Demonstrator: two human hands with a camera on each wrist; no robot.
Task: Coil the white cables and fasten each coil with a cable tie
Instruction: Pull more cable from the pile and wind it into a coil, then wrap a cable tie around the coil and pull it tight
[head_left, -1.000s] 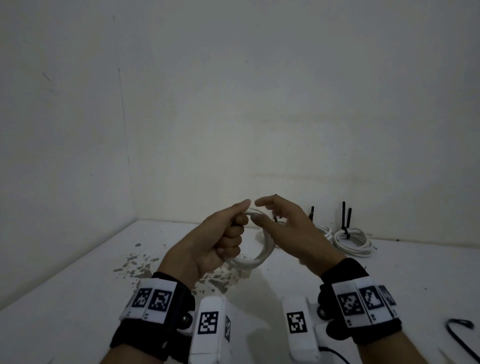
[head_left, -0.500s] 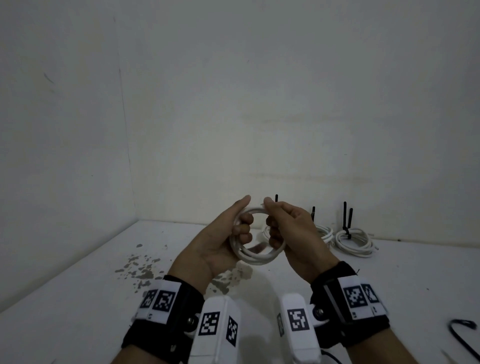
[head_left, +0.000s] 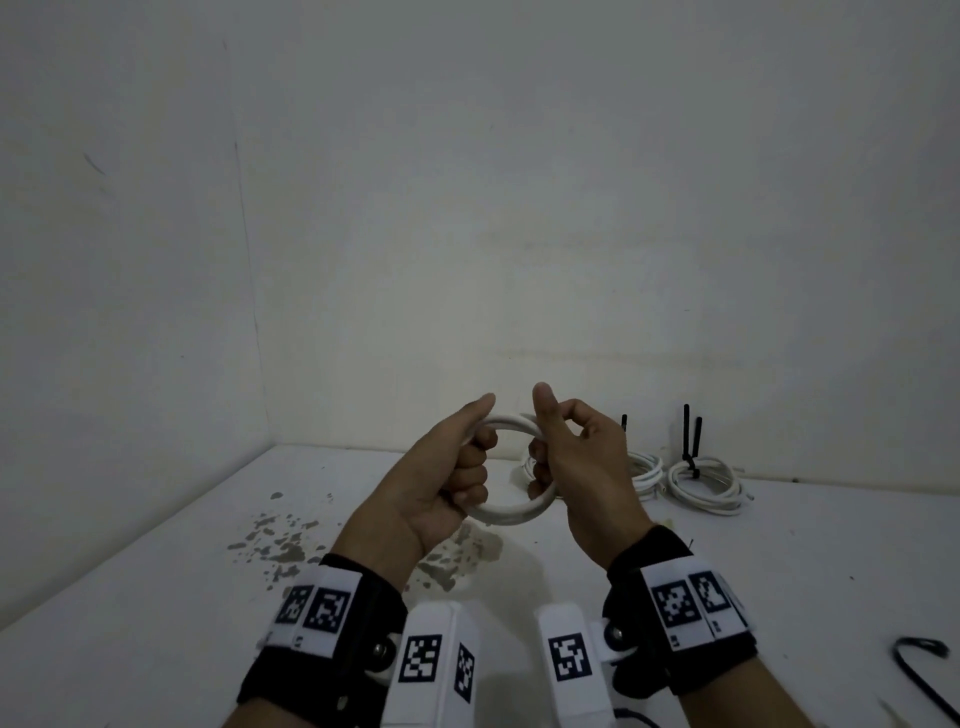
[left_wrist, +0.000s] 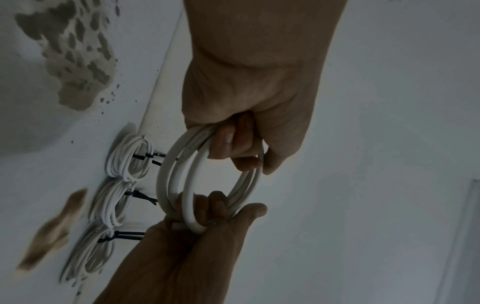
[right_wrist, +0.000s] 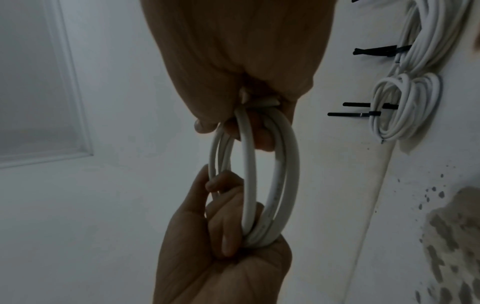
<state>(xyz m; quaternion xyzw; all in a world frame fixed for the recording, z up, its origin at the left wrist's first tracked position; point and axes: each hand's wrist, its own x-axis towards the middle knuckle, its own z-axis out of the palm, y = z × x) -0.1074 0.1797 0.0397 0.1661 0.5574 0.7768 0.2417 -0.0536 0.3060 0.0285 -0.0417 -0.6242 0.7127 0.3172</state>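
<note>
White cable coil (right_wrist: 262, 179) held upright between right hand (right_wrist: 233, 61) above, left hand (right_wrist: 215, 257) below; tied coils (right_wrist: 405, 107) on table (right_wrist: 337, 185) behind.

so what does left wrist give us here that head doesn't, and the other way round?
Left wrist only: three tied coils in a row by the wall, and the separate turns of the held coil.

Head only: both wrist marker bands, a loose black cable tie at the right of the table, and the room corner.

Both: the left hand and right hand gripping opposite sides of the coil, with no tie on it yet.
</note>
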